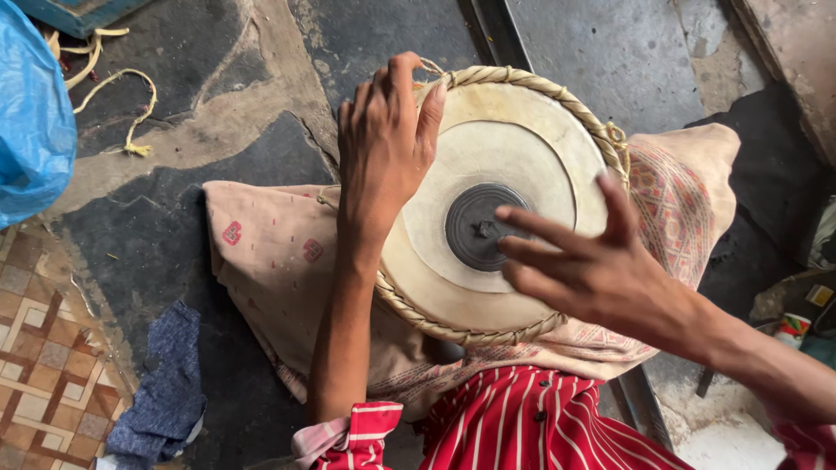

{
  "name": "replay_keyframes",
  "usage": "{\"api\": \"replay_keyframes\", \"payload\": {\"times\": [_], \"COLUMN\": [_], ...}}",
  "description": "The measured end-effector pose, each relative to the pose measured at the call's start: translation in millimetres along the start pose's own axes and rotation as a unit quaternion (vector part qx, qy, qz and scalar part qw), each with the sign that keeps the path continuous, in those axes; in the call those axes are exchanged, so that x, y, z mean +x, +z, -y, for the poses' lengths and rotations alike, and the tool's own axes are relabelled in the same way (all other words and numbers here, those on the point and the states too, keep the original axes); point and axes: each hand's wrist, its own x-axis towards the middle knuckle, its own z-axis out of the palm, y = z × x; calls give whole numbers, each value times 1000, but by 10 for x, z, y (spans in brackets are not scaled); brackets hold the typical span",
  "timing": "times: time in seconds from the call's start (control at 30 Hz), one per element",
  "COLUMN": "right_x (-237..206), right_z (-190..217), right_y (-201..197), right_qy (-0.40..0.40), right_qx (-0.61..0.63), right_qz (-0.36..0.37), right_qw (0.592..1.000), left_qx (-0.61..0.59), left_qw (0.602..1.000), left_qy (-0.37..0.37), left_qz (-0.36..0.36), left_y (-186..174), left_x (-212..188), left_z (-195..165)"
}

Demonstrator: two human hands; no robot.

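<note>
A round drum point(514, 139) with a cream skin head, a dark centre patch point(475, 226) and a braided rope rim stands upright in front of me on a pinkish patterned cloth point(270, 261). My left hand point(383, 144) grips the drum's far-left rim, fingers curled over the braid. My right hand point(592, 261) lies flat over the skin's right side with fingers spread, fingertips reaching the dark patch. My sleeves are red with white stripes.
A blue plastic bag point(30, 113) sits at the far left with loose cord point(131, 104) beside it. A dark blue rag point(165, 392) lies at lower left next to a patterned tile mat point(43, 365). A small cup point(792, 329) stands at the right on the rough dark floor.
</note>
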Motion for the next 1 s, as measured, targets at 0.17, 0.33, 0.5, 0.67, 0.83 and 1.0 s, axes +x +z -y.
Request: {"api": "replay_keyframes", "payload": {"times": [0.17, 0.33, 0.5, 0.67, 0.83, 1.0], "right_x": [-20, -1, 27, -6, -9, -1], "right_z": [15, 21, 38, 33, 5, 26], "right_y": [197, 308, 310, 299, 307, 315], "right_qy": [147, 101, 95, 109, 129, 135], "right_qx": [199, 224, 135, 164, 130, 123], "right_qz": [-96, -93, -90, -114, -146, -135], "right_qw": [964, 965, 982, 974, 972, 974], "left_qx": [-7, -5, 14, 15, 23, 20], "left_qw": [1000, 1000, 1000, 1000, 999, 1000], "left_qy": [-18, -5, -2, -5, -9, 1], "left_qz": [9, 4, 4, 14, 22, 11], "left_y": [-35, -36, -22, -19, -28, -35], "left_x": [2, 17, 18, 8, 13, 15], "left_z": [-16, -50, -45, -47, -71, -86]}}
